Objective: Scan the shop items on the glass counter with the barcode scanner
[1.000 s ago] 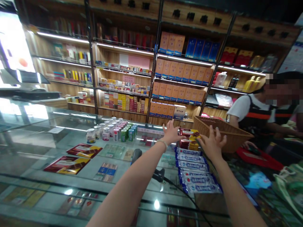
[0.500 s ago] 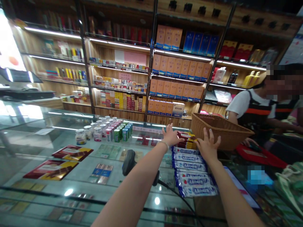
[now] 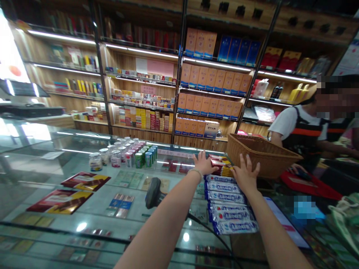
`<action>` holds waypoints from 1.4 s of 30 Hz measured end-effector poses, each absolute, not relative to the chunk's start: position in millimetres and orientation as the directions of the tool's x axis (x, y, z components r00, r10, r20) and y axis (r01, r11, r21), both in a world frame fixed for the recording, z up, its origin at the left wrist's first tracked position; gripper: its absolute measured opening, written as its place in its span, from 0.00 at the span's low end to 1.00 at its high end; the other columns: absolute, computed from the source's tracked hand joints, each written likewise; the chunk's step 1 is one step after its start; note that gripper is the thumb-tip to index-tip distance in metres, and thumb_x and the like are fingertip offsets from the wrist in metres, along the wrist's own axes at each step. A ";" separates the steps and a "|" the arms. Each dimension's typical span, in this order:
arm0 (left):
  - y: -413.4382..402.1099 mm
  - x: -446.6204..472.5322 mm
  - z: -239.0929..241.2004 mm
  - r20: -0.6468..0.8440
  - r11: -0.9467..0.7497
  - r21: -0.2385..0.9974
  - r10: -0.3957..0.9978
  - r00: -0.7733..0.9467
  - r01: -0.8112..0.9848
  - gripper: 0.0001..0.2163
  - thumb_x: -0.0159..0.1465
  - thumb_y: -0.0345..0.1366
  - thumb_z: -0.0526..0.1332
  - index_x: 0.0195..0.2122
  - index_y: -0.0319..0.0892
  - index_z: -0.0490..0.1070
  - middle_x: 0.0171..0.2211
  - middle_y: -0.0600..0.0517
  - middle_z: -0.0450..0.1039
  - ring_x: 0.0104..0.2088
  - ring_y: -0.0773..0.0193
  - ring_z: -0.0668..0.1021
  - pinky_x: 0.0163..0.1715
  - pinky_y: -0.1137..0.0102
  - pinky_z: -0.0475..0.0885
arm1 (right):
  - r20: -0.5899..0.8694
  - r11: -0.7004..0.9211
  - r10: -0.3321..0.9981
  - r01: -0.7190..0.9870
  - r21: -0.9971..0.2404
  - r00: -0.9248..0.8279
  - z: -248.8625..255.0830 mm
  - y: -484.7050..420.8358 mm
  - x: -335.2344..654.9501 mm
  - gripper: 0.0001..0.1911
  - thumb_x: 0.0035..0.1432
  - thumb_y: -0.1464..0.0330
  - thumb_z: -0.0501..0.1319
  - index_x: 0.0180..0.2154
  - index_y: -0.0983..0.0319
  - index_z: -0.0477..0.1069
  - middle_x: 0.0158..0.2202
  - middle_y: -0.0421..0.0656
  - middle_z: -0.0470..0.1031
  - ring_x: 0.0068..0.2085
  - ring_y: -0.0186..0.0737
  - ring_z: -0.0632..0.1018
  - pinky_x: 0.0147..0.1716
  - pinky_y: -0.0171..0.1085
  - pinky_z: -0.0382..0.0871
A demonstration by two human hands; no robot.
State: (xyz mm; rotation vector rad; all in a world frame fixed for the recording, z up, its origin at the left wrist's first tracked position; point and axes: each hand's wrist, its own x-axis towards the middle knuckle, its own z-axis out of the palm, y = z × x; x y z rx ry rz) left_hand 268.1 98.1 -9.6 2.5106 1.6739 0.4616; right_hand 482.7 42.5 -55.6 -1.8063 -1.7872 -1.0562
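A row of red and yellow chocolate wafer packs sits at the far end of the blue and white candy packs on the glass counter. At the left end of the wafer packs is my left hand, fingers spread, thumb against their edge. My right hand is at their right end, also with fingers spread and the thumb close to the packs. Neither hand is closed around a pack. Part of the wafer packs' ends is hidden by my thumbs.
A wicker basket stands beyond my right hand. A barcode scanner with a cable lies left of my left forearm. Several small jars and two chocolate packs are farther left. A co-worker stands at the right.
My left hand has shifted slightly to the right and nearer to me, so more of the wafer packs shows. The right hand has dropped slightly; both keep their fingers spread.
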 end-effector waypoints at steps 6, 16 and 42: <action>94.3 268.7 -5.7 0.213 -0.412 0.202 0.904 0.370 0.889 0.47 0.60 0.69 0.53 0.70 0.38 0.56 0.76 0.33 0.35 0.75 0.38 0.42 0.69 0.35 0.36 | 0.729 -0.140 0.681 0.965 0.223 -0.070 -53.0 39.2 479.0 0.21 0.70 0.59 0.52 0.44 0.61 0.82 0.71 0.55 0.60 0.72 0.60 0.52 0.64 0.71 0.41; 84.4 233.8 21.2 0.297 -0.444 0.170 0.874 0.384 0.880 0.45 0.63 0.68 0.48 0.75 0.46 0.46 0.77 0.40 0.34 0.75 0.40 0.39 0.69 0.35 0.33 | 0.715 -0.143 0.699 0.974 0.177 -0.027 -26.3 29.5 443.3 0.27 0.71 0.53 0.51 0.67 0.52 0.64 0.75 0.53 0.49 0.74 0.60 0.47 0.66 0.71 0.38; -40.3 29.7 50.4 0.673 -0.362 0.001 0.690 0.267 0.932 0.24 0.68 0.53 0.57 0.62 0.52 0.71 0.72 0.46 0.57 0.73 0.46 0.55 0.72 0.41 0.42 | 0.804 0.152 0.585 0.988 0.026 -0.111 16.7 -63.5 243.0 0.25 0.72 0.55 0.52 0.63 0.55 0.69 0.72 0.52 0.58 0.72 0.61 0.53 0.66 0.70 0.38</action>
